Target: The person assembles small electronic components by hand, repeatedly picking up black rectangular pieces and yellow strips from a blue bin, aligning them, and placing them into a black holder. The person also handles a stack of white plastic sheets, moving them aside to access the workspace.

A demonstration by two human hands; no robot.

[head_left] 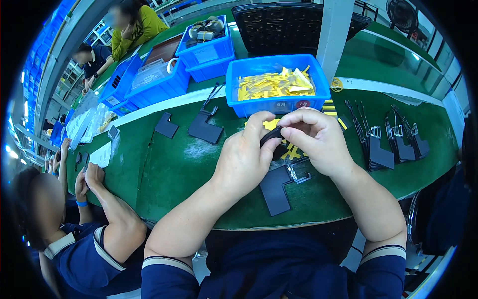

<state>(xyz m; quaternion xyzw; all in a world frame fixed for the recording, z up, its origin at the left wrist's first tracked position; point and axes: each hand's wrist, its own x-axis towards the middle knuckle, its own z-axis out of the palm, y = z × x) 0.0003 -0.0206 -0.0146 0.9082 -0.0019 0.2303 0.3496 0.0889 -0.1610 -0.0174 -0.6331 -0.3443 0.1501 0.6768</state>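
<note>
Above the green bench, my left hand and my right hand are close together, fingertips pinched on a small black curved part. My fingers cover much of it, so its exact kind is unclear. Just below the hands lies a dark L-shaped plate with a clear and black bracket at its upper right corner. Yellow strips are scattered on the bench behind the hands, partly hidden by them.
A blue bin of yellow strips stands beyond my hands. More dark plates with black cables lie at right; other plates lie at left. Blue bins line the back left. A co-worker's hands work at left.
</note>
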